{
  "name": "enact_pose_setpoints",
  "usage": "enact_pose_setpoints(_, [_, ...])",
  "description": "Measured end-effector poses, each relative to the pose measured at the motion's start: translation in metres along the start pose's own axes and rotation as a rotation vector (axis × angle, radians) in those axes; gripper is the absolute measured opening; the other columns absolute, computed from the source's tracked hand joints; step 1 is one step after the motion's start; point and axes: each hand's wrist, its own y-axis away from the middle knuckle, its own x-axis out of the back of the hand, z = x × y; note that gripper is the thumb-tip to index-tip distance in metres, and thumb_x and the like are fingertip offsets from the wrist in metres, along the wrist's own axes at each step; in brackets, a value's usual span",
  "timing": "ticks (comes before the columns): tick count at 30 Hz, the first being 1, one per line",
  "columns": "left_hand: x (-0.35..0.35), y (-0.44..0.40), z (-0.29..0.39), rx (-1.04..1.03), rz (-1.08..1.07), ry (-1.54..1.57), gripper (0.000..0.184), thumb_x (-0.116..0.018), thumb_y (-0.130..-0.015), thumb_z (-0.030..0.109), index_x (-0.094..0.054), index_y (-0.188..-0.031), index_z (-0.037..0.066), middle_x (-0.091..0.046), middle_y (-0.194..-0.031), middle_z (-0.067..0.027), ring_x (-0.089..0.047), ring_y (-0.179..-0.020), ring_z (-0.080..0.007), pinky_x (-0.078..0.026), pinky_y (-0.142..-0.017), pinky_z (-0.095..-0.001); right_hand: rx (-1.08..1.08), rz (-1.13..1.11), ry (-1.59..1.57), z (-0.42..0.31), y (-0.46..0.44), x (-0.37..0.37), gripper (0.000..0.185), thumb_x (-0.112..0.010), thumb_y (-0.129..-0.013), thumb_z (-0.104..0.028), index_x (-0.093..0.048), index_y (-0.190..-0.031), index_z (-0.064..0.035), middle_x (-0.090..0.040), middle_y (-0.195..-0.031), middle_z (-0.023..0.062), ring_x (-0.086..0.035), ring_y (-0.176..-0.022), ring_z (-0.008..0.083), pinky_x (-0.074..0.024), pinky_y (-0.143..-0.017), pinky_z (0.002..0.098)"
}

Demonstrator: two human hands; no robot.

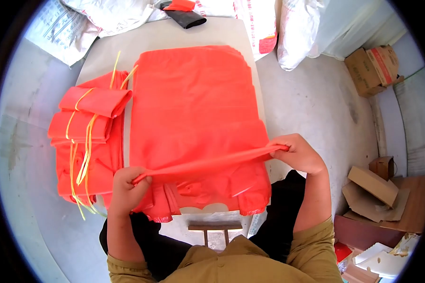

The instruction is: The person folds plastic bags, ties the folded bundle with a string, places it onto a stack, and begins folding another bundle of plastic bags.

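A large red plastic sheet stack [193, 104] lies flat on the table, its near end loose and crumpled over the front edge. Both hands hold a bunched red plastic strip [212, 162], stretched taut between them above the near part of the stack. My left hand [129, 188] is closed round the strip's left end. At the right end, my right hand [297, 152] pinches it, slightly farther from my body. To the left lie folded red bundles [87, 129] with yellow ties [86, 160] round and across them.
White printed sacks [113, 16] stand beyond the pale table [222, 33], where a black and red item [186, 18] lies at the far edge. Cardboard boxes [370, 68] are on the floor at right, with opened cartons [375, 191] nearer. A small stool [215, 228] stands between the legs.
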Motion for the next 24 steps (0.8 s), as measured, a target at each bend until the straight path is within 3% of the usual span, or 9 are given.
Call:
enact_pose_setpoints(3, [-0.010, -0.010, 0.013, 0.141, 0.162, 0.248, 0.006, -0.071, -0.095, 0.007, -0.071, -0.092, 0.001, -0.059, -0.079, 0.0027, -0.051, -0.073, -0.0062, -0.042, -0.066, -0.0236, -0.023, 0.172, 0.066, -0.015, -0.008, -0.003, 0.009, -0.066, -0.095, 0.000, -0.070, -0.103, 0.0002, -0.066, -0.089, -0.0010, -0.058, -0.079, 0.0080, -0.0507, -0.074, 0.0280])
enact_pose_setpoints(6, [-0.019, -0.029, 0.018, 0.175, 0.279, 0.348, 0.011, -0.071, -0.100, 0.010, -0.069, -0.097, 0.000, -0.062, -0.085, 0.0049, -0.054, -0.079, -0.0044, -0.045, -0.070, -0.0232, -0.014, 0.336, 0.025, 0.002, -0.031, -0.003, 0.006, -0.068, -0.096, -0.006, -0.068, -0.100, -0.0014, -0.060, -0.086, -0.0026, -0.054, -0.079, 0.0071, -0.0472, -0.073, 0.0254])
enact_pose_setpoints(10, [-0.037, -0.058, -0.001, 0.108, 0.472, 0.309, 0.018, -0.069, -0.102, 0.012, -0.068, -0.115, 0.000, -0.063, -0.093, 0.0024, -0.055, -0.085, -0.0037, -0.046, -0.074, -0.0215, -0.030, 0.469, -0.158, 0.014, -0.058, -0.017, 0.022, -0.067, -0.099, -0.010, -0.066, -0.119, -0.0022, -0.070, -0.104, 0.0027, -0.062, -0.097, 0.0091, -0.0523, -0.087, 0.0275])
enact_pose_setpoints(13, [-0.042, -0.069, -0.011, 0.095, 0.506, 0.099, 0.031, -0.070, -0.101, 0.012, -0.065, -0.129, 0.001, -0.066, -0.112, -0.0076, -0.062, -0.099, -0.0130, -0.052, -0.086, -0.0288, -0.013, 0.521, -0.141, 0.033, -0.076, -0.025, 0.034, -0.065, -0.101, -0.013, -0.062, -0.134, -0.0026, -0.069, -0.126, 0.0111, -0.065, -0.117, 0.0190, -0.0516, -0.102, 0.0342])
enact_pose_setpoints(16, [-0.051, -0.066, -0.002, -0.068, 0.569, -0.517, 0.044, -0.072, -0.097, 0.015, -0.062, -0.138, 0.004, -0.060, -0.135, -0.0198, -0.060, -0.122, -0.0290, -0.049, -0.104, -0.0435, 0.238, 0.641, 0.549, 0.039, -0.076, -0.026, 0.043, -0.063, -0.102, -0.014, -0.058, -0.143, -0.0036, -0.062, -0.143, 0.0162, -0.058, -0.133, 0.0316, -0.0462, -0.113, 0.0412])
enact_pose_setpoints(19, [-0.063, -0.056, 0.023, -0.298, 0.439, -0.665, 0.053, -0.074, -0.093, 0.019, -0.060, -0.143, 0.006, -0.050, -0.153, -0.0218, -0.046, -0.143, -0.0402, -0.037, -0.118, -0.0553, 0.341, 0.602, 0.747, 0.026, -0.071, -0.048, 0.045, -0.063, -0.100, -0.015, -0.057, -0.144, -0.0052, -0.055, -0.152, 0.0173, -0.048, -0.143, 0.0386, -0.0410, -0.118, 0.0456])
enact_pose_setpoints(21, [-0.078, -0.056, 0.041, -0.362, 0.244, -0.737, 0.057, -0.074, -0.092, 0.020, -0.060, -0.145, 0.007, -0.050, -0.157, -0.0169, -0.042, -0.149, -0.0391, -0.035, -0.120, -0.0560, 0.601, 0.421, 0.728, 0.027, -0.073, -0.080, 0.049, -0.067, -0.099, -0.020, -0.058, -0.146, -0.0085, -0.054, -0.155, 0.0155, -0.045, -0.148, 0.0371, -0.0380, -0.121, 0.0498])
enact_pose_setpoints(24, [-0.094, -0.059, 0.039, -0.373, 0.051, -0.755, 0.064, -0.073, -0.092, 0.025, -0.056, -0.151, 0.009, -0.046, -0.164, -0.0116, -0.036, -0.155, -0.0386, -0.030, -0.124, -0.0584, 0.690, 0.191, 0.892, 0.022, -0.072, -0.126, 0.059, -0.072, -0.096, -0.033, -0.057, -0.149, -0.0137, -0.047, -0.162, 0.0128, -0.038, -0.154, 0.0366, -0.0312, -0.125, 0.0550])
